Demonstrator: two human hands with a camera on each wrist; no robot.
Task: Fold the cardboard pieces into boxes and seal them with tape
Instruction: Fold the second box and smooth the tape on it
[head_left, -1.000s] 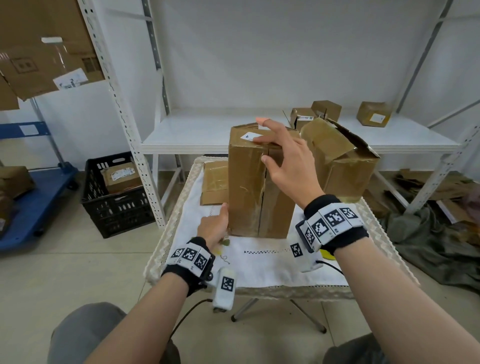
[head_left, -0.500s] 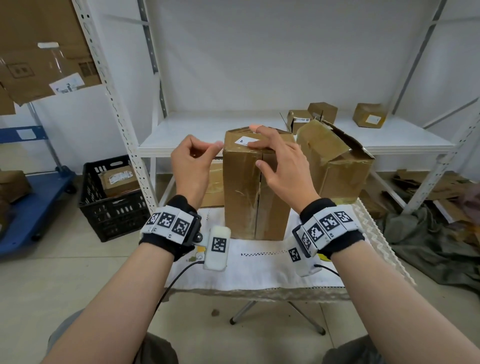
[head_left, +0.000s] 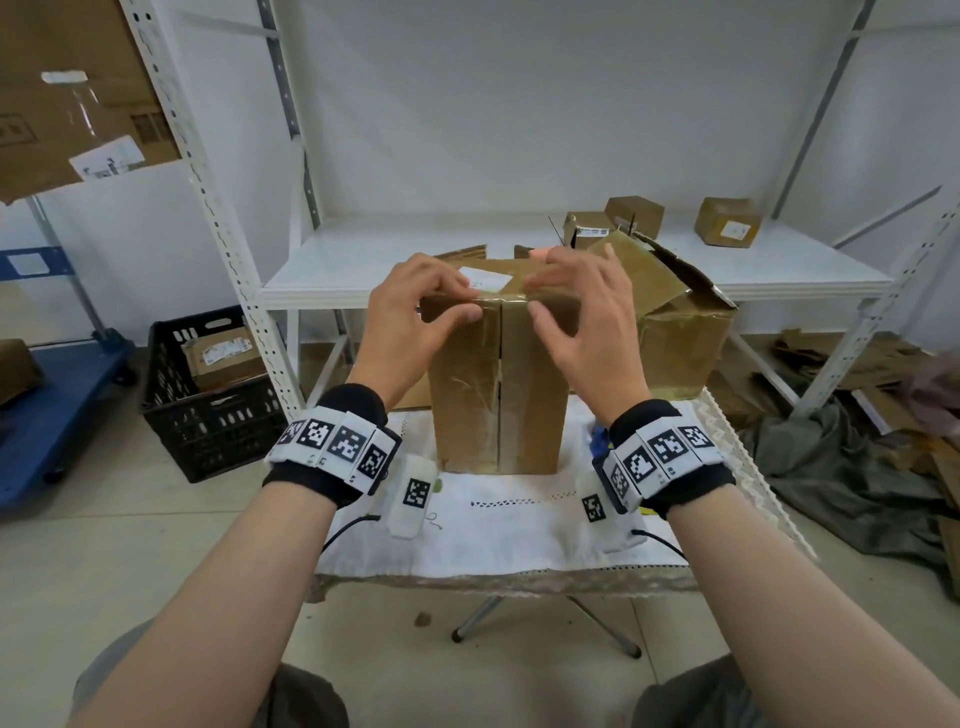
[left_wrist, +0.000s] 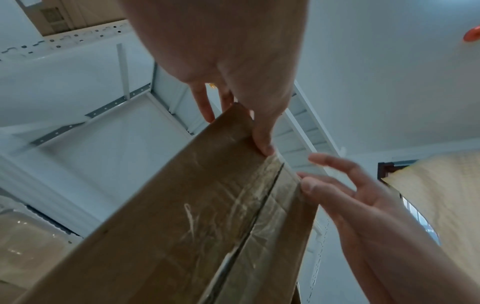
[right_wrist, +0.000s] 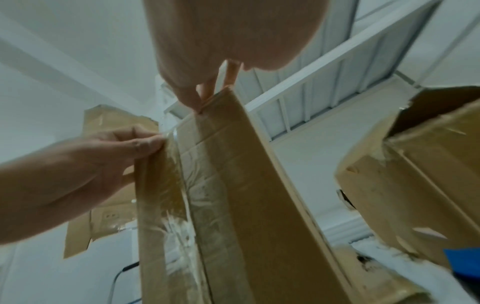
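Note:
A tall cardboard box stands upright on the cloth-covered table, with clear tape over its front seam. My left hand pinches the taped top front edge at the left, thumb on the front face and fingers curled over the top. The left wrist view shows that thumb on the box edge. My right hand rests on the top at the right with fingers spread and thumb against the front face. In the right wrist view its thumb touches the box corner, and the left hand pinches the tape edge.
A larger torn, open box stands right of the tall one, close to my right hand. Flat cardboard lies behind. Small boxes sit on the white shelf. A black crate and a blue cart are on the floor at left.
My left hand rose from the table beside the box's base to its top front edge and pinched it. My right hand stayed on the top, sliding slightly right.

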